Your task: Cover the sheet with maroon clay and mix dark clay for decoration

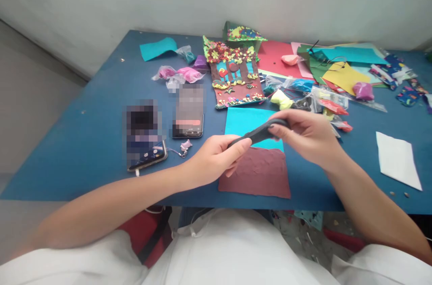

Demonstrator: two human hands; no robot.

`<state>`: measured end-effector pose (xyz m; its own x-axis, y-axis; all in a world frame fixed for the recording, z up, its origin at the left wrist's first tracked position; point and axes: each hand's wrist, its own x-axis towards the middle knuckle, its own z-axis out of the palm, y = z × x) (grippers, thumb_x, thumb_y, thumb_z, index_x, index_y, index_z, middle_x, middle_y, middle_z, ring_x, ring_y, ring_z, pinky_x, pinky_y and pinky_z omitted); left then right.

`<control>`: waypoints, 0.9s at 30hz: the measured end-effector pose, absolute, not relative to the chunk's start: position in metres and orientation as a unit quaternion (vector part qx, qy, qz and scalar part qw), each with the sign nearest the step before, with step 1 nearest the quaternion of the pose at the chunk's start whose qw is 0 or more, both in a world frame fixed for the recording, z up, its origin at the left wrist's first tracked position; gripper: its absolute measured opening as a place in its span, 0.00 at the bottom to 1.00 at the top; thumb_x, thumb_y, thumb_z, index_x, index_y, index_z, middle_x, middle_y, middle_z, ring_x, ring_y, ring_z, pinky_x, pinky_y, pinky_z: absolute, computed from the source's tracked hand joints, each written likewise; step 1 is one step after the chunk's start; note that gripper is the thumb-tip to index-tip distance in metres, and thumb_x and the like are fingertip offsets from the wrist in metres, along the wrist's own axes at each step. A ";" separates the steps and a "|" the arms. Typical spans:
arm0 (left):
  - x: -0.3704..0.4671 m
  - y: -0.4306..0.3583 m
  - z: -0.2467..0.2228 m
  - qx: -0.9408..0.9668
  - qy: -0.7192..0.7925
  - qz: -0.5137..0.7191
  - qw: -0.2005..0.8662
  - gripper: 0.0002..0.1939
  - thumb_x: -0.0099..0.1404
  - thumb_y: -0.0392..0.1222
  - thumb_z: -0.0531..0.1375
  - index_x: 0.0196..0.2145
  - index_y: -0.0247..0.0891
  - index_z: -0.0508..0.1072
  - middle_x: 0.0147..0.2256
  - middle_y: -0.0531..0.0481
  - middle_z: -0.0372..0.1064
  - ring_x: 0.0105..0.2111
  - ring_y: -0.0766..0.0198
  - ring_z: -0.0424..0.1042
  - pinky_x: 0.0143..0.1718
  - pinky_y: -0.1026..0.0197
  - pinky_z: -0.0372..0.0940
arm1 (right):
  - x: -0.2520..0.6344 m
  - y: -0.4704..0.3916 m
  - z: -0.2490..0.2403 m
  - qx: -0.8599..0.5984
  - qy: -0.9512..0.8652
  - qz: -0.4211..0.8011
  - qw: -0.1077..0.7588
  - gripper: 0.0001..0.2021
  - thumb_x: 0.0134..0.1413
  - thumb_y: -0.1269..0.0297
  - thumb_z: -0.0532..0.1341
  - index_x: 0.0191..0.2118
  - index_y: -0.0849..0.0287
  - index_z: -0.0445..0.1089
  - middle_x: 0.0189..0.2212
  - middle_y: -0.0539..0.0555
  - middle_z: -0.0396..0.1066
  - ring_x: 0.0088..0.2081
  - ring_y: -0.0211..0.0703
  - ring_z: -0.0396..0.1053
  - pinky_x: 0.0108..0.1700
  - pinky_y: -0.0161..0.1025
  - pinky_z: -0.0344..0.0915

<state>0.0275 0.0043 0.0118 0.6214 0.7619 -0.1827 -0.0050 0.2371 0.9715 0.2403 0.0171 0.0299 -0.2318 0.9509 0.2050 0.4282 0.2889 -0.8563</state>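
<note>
A dark grey strip, perhaps clay, is stretched between my two hands, tilted up to the right. My left hand pinches its lower left end between thumb and fingers. At its upper right end, my right hand is closed on it. Beneath the hands lies a cyan sheet, and its lower part is covered by a flat brown layer with a wrinkled surface. Just behind the sheet lies a decorated brown panel with colourful flowers and small shapes.
Two phones lie left of the sheet, with a pink charm beside them. Bags of coloured clay and coloured papers spread over the back of the blue table. White paper lies at right.
</note>
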 end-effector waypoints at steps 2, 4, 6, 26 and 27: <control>0.027 0.008 0.010 0.534 0.334 0.286 0.722 0.25 0.64 0.62 0.57 0.23 0.39 0.57 0.18 0.61 0.50 0.17 0.73 0.56 0.20 0.67 0.55 | 0.247 0.022 0.031 -0.512 -0.700 0.248 0.432 0.10 0.53 0.55 0.66 0.33 0.58 0.75 0.22 0.49 0.72 0.22 0.35 0.68 0.24 0.32 0.66; 0.027 0.011 0.005 0.517 0.316 0.301 0.736 0.27 0.64 0.66 0.55 0.27 0.38 0.59 0.21 0.59 0.54 0.19 0.72 0.60 0.20 0.67 0.55 | 0.250 0.023 0.031 -0.500 -0.700 0.199 0.469 0.10 0.54 0.56 0.66 0.38 0.56 0.76 0.27 0.50 0.74 0.27 0.37 0.71 0.28 0.34 0.69; 0.028 0.013 -0.001 0.503 0.297 0.309 0.751 0.30 0.60 0.72 0.52 0.32 0.39 0.60 0.25 0.58 0.58 0.22 0.70 0.65 0.21 0.67 0.57 | 0.249 0.021 0.029 -0.461 -0.722 0.213 0.469 0.13 0.57 0.55 0.64 0.46 0.54 0.75 0.36 0.54 0.76 0.36 0.41 0.75 0.35 0.37 0.72; 0.025 0.010 0.015 0.600 0.324 0.207 0.702 0.19 0.69 0.55 0.52 0.28 0.38 0.62 0.19 0.59 0.58 0.16 0.73 0.59 0.19 0.68 0.55 | 0.236 0.015 0.026 -0.436 -0.768 0.320 0.343 0.05 0.58 0.65 0.62 0.35 0.58 0.74 0.24 0.47 0.76 0.22 0.33 0.71 0.26 0.30 0.68; 0.025 0.012 0.016 0.606 0.331 0.216 0.690 0.19 0.70 0.53 0.51 0.27 0.37 0.62 0.19 0.58 0.59 0.17 0.72 0.60 0.20 0.67 0.56 | 0.239 0.018 0.026 -0.459 -0.749 0.310 0.363 0.04 0.57 0.64 0.62 0.35 0.58 0.74 0.22 0.47 0.74 0.21 0.33 0.71 0.25 0.30 0.68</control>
<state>0.0245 0.0117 0.0157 0.6877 0.6993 -0.1951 0.1026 0.1724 0.9797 0.2389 0.0178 0.0260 -0.3150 0.9128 0.2601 0.4623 0.3868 -0.7979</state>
